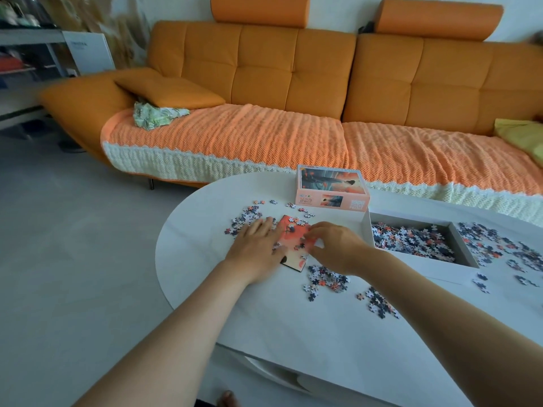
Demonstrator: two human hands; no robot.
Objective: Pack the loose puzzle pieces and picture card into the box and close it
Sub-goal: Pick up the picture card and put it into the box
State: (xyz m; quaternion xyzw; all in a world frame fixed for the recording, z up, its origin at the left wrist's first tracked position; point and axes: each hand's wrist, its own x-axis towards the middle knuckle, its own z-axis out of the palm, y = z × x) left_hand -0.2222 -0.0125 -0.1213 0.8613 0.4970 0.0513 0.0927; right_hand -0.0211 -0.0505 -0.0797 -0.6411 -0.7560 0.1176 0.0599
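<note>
An orange picture card (293,239) lies flat on the white table (293,324), with loose puzzle pieces on it. My left hand (255,248) rests flat over the card's left edge, fingers spread on pieces (249,217). My right hand (335,248) is curled over the card's right side, fingertips pinched among small pieces there; I cannot tell what it holds. The open grey box tray (461,239) to the right holds many pieces (411,239). The box lid (332,186) stands behind the card. More pieces lie near the front (326,279) and right of the tray (499,248).
An orange sofa (293,69) with a knitted cover runs behind the table. The table's curved left edge drops to grey floor (73,259). A shelf (29,54) stands at the far left. A toe shows at the bottom edge.
</note>
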